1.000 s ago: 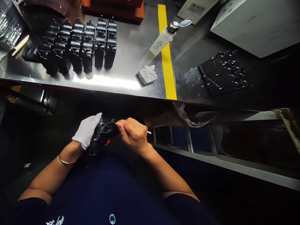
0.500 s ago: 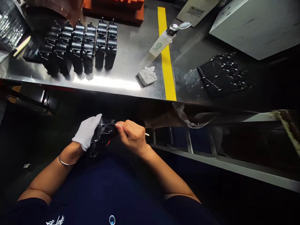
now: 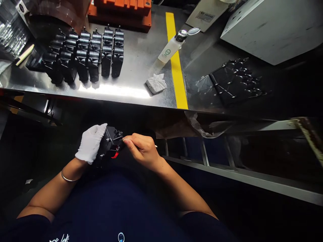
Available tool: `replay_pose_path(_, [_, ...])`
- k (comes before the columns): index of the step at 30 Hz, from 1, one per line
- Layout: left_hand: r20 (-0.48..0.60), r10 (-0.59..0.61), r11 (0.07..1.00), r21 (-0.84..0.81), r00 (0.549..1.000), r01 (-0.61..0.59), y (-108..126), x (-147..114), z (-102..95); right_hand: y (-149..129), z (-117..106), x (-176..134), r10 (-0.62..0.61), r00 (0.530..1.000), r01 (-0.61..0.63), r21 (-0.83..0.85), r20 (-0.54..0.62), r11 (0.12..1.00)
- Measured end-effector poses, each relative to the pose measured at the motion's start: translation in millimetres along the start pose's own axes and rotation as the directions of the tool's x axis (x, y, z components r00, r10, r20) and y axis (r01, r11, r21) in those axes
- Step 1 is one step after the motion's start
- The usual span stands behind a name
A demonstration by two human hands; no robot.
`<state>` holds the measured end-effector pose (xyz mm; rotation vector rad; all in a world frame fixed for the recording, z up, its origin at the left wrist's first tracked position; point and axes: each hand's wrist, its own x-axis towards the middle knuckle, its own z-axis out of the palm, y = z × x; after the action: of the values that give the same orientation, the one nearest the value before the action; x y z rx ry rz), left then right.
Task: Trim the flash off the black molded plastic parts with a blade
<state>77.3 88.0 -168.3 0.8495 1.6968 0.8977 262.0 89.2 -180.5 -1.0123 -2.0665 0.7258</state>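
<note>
At the far left, a clear plastic wrapping [image 3: 11,33] lies on the metal surface [image 3: 136,57]. Next to it stand black blocks [image 3: 87,55], arranged in several close rows. Below them, in front of the surface edge, the left hand [image 3: 91,144] wears a white glove, and a thin bracelet [image 3: 67,177] is around this wrist. Its fingers close on the left side of a black part [image 3: 109,143], but I cannot tell how each finger lies. This part is held near the body, between the two hands, and shows a red piece [image 3: 115,155] at its lower right. The right hand [image 3: 141,151] is bare; its thumb and fingers pinch a thin stick [image 3: 156,146], whose pale end comes out behind the hand. The front tip is near the black part; contact is too small to tell. Farther right, on the surface, are a white pad [image 3: 156,83], a bottle [image 3: 168,50] with its lid raised, and a yellow strip [image 3: 179,84].
</note>
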Motion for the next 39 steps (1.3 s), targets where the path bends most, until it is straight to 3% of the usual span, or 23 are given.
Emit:
replay_pose_path(8, [-0.027,0.047,0.992,-0.116,0.999,-0.05,-7.8,-2.3,5.4,-2.2,-14.7,0.1,0.082,0.96,-0.153,0.258,0.267,0.954])
replay_pose_path(11, [-0.045,0.096,0.984,-0.146,0.994,-0.102,-9.7,-4.2,7.7,0.9,-17.0,-2.2,-0.048,0.932,-0.128,0.452,0.359,0.883])
replay_pose_path(13, [-0.079,0.136,0.977,-0.156,0.988,-0.147,-9.9,-4.3,8.2,2.5,-14.7,-3.7,-0.127,0.944,-0.057,0.531,0.303,0.846])
replay_pose_path(15, [-0.107,0.156,0.972,-0.162,0.982,-0.172,-9.9,-3.9,7.7,3.4,-10.5,-4.0,-0.136,0.978,0.058,0.419,0.16,0.906])
replay_pose_path(17, [-0.112,0.156,0.973,-0.154,0.981,-0.173,-10.5,-4.2,6.7,4.4,-6.3,-3.3,-0.162,0.985,0.15,0.16,0.06,0.976])
replay_pose_path(19, [-0.1,0.152,0.976,-0.145,0.983,-0.165,-11.8,-4.5,6.2,6.2,-3.2,-2.4,-0.215,0.975,0.218,-0.036,0.06,0.975])
replay_pose_path(21, [-0.093,0.138,0.976,-0.156,0.986,-0.151,-12.5,-3.1,7.1,7.7,0.2,-2.9,-0.239,0.966,0.248,-0.092,0.098,0.965])
replay_pose_path(23, [-0.116,0.102,0.971,-0.205,0.988,-0.124,-10.6,2.1,10.0,6.8,6.6,-5.5,-0.205,0.976,0.21,-0.075,0.069,0.975])
replay_pose_path(25, [-0.15,0.017,0.936,-0.345,0.989,-0.068,-4.6,10.9,14.4,3.1,16.7,-9.3,-0.092,0.996,0.091,-0.058,-0.004,0.994])
replay_pose_path(28, [-0.112,-0.063,0.754,-0.657,0.992,-0.026,9.9,24.4,19.1,0.4,29.3,-8.5,0.103,0.994,-0.105,-0.061,-0.037,0.993])
replay_pose_path(30, [-0.029,0.012,0.622,-0.782,0.999,-0.03,17.5,29.1,17.7,8.1,25.5,6.3,0.217,0.975,-0.219,-0.046,-0.047,0.975])
replay_pose_path(32, [0.05,0.092,0.599,-0.801,0.994,-0.015,18.4,29.9,12.6,25.1,7.7,38.9,0.336,0.932,-0.343,-0.03,-0.133,0.939])
replay_pose_path(36, [0.142,0.078,0.738,-0.673,0.987,0.039,0.6,27.7,0.9,70.7,-44.6,140.7,0.458,0.81,-0.552,-0.211,-0.367,0.807])
replay_pose_path(39, [0.164,0.049,0.802,-0.594,0.985,0.059,-15.7,25.7,-2.6,90.2,-66.1,207.4,0.553,0.784,-0.621,-0.376,-0.282,0.688])
